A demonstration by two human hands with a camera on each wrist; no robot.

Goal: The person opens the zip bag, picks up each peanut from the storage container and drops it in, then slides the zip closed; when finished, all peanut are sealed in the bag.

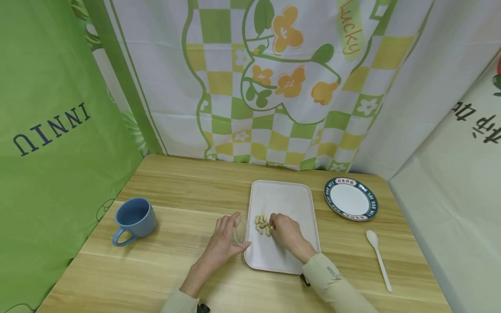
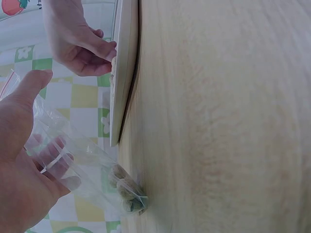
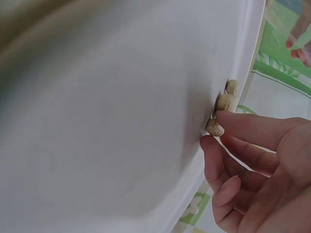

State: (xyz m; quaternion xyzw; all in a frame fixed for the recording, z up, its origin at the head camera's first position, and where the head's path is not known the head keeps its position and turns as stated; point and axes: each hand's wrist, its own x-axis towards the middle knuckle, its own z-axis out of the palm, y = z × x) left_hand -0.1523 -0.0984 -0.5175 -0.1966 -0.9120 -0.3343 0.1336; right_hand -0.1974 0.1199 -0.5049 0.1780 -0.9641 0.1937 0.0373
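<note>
A clear plastic zip bag (image 1: 240,233) is held by my left hand (image 1: 224,237), thumb and fingers spread around its mouth at the tray's left edge. Several peanuts (image 2: 127,188) lie in the bottom of the bag in the left wrist view. On the white tray (image 1: 287,198) is a small group of peanuts (image 1: 260,220). My right hand (image 1: 288,233) is over the tray just right of them. In the right wrist view its thumb and forefinger pinch one peanut (image 3: 215,127) low at the tray surface, beside other peanuts.
A blue mug (image 1: 137,219) stands at the left of the wooden table (image 1: 184,191). To the tray's right are a plate (image 1: 350,198) with a dark patterned rim and a white spoon (image 1: 379,261). Printed curtains (image 1: 270,95) hang behind the table.
</note>
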